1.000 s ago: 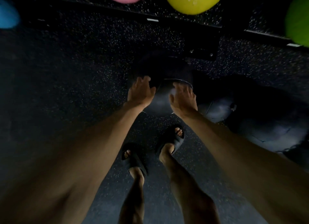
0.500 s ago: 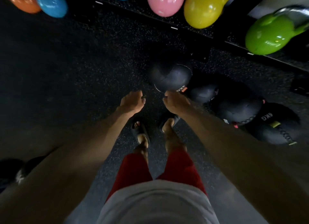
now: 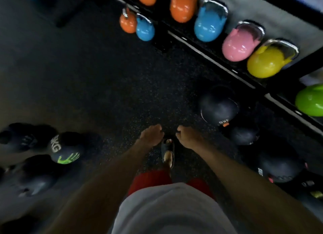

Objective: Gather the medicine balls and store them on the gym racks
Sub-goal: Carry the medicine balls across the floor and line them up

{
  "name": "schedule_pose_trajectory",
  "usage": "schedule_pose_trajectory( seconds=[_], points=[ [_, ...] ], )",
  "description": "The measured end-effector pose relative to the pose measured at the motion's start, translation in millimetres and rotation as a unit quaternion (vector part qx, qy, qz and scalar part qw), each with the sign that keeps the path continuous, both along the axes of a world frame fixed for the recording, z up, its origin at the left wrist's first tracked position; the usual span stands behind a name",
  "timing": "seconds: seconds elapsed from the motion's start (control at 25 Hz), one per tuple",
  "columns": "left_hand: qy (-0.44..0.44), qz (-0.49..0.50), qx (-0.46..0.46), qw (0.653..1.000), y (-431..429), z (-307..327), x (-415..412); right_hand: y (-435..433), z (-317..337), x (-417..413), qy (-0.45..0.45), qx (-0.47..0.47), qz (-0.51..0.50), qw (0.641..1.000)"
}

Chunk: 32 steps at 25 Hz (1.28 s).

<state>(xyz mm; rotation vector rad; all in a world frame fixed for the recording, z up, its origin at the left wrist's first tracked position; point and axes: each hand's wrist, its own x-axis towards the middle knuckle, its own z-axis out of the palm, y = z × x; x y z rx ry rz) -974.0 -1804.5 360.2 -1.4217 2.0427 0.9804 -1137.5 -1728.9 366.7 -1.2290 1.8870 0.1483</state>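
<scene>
Over dark speckled gym floor (image 3: pixel 104 86), hangs left hand (image 3: pixel 151 135) and right hand (image 3: pixel 188 136) with fingers (image 3: pixel 158 128) loosely curled, grasping nothing, and seemingly leaves all gathering ahead: medicine balls (image 3: pixel 217 107) clustered on the floor either side, none seen on the rack (image 3: pixel 201 48) of kettlebells (image 3: pixel 209 26).

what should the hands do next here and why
Probably reach down for the round black medicine ball with the orange tag: left hand and right hand hold nothing, and that ball lies on the dark speckled floor closest to them.
</scene>
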Motion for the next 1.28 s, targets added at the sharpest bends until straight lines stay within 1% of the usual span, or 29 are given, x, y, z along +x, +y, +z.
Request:
schedule_pose_trajectory(
  seconds=[0.12,0.24,0.28,0.32,0.48,0.72,0.84,1.04,1.16,1.28],
  points=[
    [0.006,0.083,-0.024,0.996,33.1,10.0,82.5,2.4,8.9,71.8,-0.003,0.002,0.079,0.997],
    [-0.001,0.154,-0.014,0.988,77.1,12.8,176.0,15.0,17.4,151.0,-0.004,-0.007,0.143,0.990],
    [0.002,0.166,-0.009,0.986,84.5,12.4,191.1,17.5,17.4,163.0,0.000,-0.010,0.147,0.989],
    [0.001,0.195,-0.007,0.981,98.0,14.9,219.6,22.7,19.3,189.0,0.001,-0.016,0.172,0.985],
    [0.002,0.325,-0.013,0.946,156.1,15.9,337.1,39.8,24.3,301.5,-0.012,-0.024,0.299,0.954],
    [0.015,0.423,-0.031,0.905,222.2,1.3,473.8,53.3,16.4,449.1,0.007,-0.002,0.416,0.909],
    [0.018,0.446,-0.018,0.895,238.4,-9.0,544.5,56.1,12.9,533.0,0.021,0.011,0.451,0.892],
    [0.030,0.449,-0.014,0.893,239.5,-9.1,649.5,60.0,13.4,640.6,0.028,0.008,0.454,0.890],
    [0.029,0.441,-0.008,0.897,227.6,-11.6,700.5,55.5,6.2,680.3,0.035,0.010,0.457,0.889],
    [0.022,0.434,0.005,0.900,206.4,-17.7,729.7,40.0,-4.8,703.1,0.037,0.010,0.445,0.894]
  ],
)
